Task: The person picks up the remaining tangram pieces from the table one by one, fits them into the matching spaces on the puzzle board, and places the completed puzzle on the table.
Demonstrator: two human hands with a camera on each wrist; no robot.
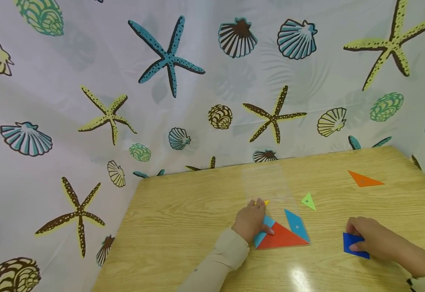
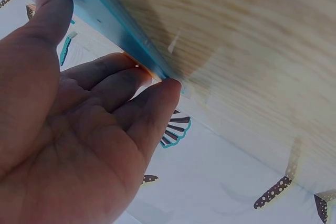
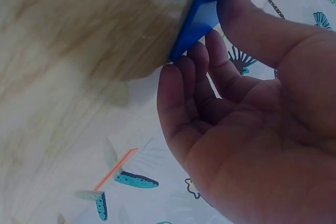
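Observation:
On the table, a red triangle [image 1: 283, 237] lies against a light-blue triangle [image 1: 260, 239], partly covered by my left hand [image 1: 250, 221]. That hand holds the light-blue triangle, thumb over the red triangle and fingers along the far side. In the left wrist view, fingertips meet the edge of the light-blue piece [image 2: 105, 14]. A small yellow piece [image 1: 267, 202] shows beyond those fingers, mostly hidden. My right hand [image 1: 374, 237] grips a dark-blue four-sided piece [image 1: 351, 244], thumb on top and fingers at its far edge. A light-blue parallelogram [image 1: 297, 226] lies beside the red triangle.
Beyond the parallelogram is a small light-green triangle [image 1: 309, 201]. An orange triangle [image 1: 365, 179] lies at the far right of the wooden table [image 1: 183, 227]. A pale see-through strip [image 1: 267, 180] crosses the far tabletop. Behind hangs a white cloth [image 1: 205, 81] with shells and starfish.

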